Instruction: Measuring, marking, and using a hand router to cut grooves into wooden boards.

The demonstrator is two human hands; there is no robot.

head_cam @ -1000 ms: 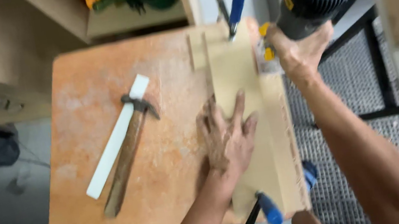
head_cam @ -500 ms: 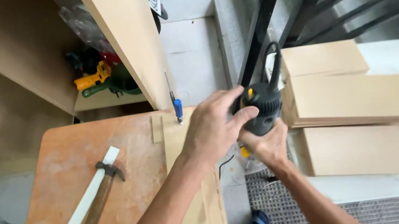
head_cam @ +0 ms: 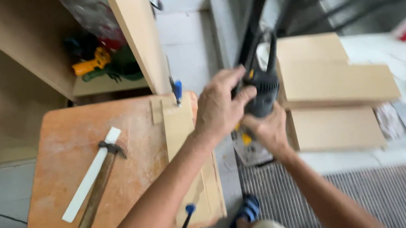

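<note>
Now both hands are up on the power tool, a dark handheld machine held off the right edge of the table. The left hand wraps over its top, fingers curled tight around the body, thumb pointing toward the far end. The right hand grips from below, closed around the lower part of the tool, with a bit of yellow showing just under the palm. The tool itself is blurred, so its exact kind is hard to tell.

Just left of the hands, a pale wooden board lies lengthwise along the table's right edge, pinned by a blue-handled clamp at the far end and another blue-handled clamp at the near end. Further left on the orange tabletop a hammer rests beside a white strip, the two touching and lying at the same slant.

To the right of the hands, stacked wooden panels sit on a white surface. Below, a foot in a blue sandal stands on a grey ribbed mat.
</note>
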